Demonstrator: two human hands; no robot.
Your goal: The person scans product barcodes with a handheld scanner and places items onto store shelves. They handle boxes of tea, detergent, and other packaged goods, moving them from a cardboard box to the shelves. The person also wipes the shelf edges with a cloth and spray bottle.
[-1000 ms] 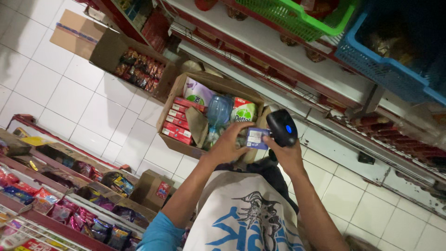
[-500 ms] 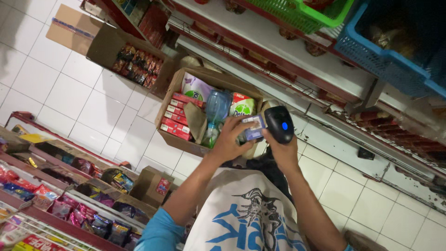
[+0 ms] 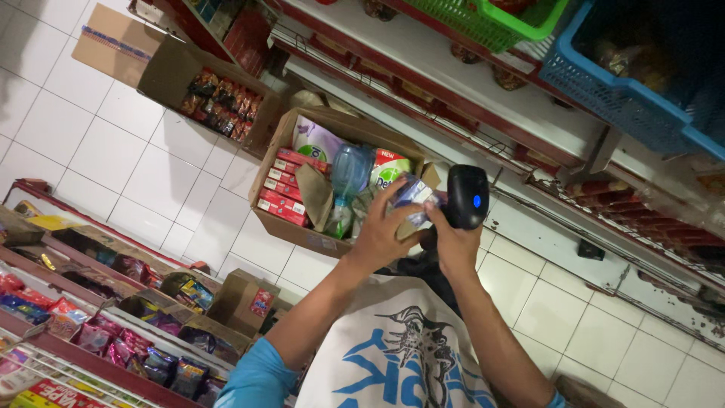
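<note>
Floor carton: an open cardboard box (image 3: 298,227) stands on the white tiled floor (image 3: 113,159), left of and below both hands; it carries red packets (image 3: 283,189), a clear plastic bottle (image 3: 349,177) and pouches.

Left hand: the left hand (image 3: 381,230) is raised over the carton's right end, its grip closed around a small bluish packet (image 3: 414,193); the fingers wrap the packet's lower edge.

Held packet: it sits at the top of the left grip, tilted, with its long axis running up and to the right toward the scanner; whether it touches the scanner head cannot be told.

Right hand: the right hand (image 3: 453,245) is just beside the left, its grip closed on the handle of a black handheld scanner (image 3: 467,196) showing 1 small blue light.

Key relation: the packet lies directly left of the scanner head, at nearly the same height, so the scanner's face is turned toward the packet's right end; the 2 hands are almost touching at the wrists' height. The left hand is nearer the carton, the right hand nearer the shelving.

Surroundings: red-edged shelves (image 3: 453,83) run along the upper right with a green basket (image 3: 491,19) and a blue basket (image 3: 627,75); racks of snack packets (image 3: 113,332) fill the lower left.
</note>
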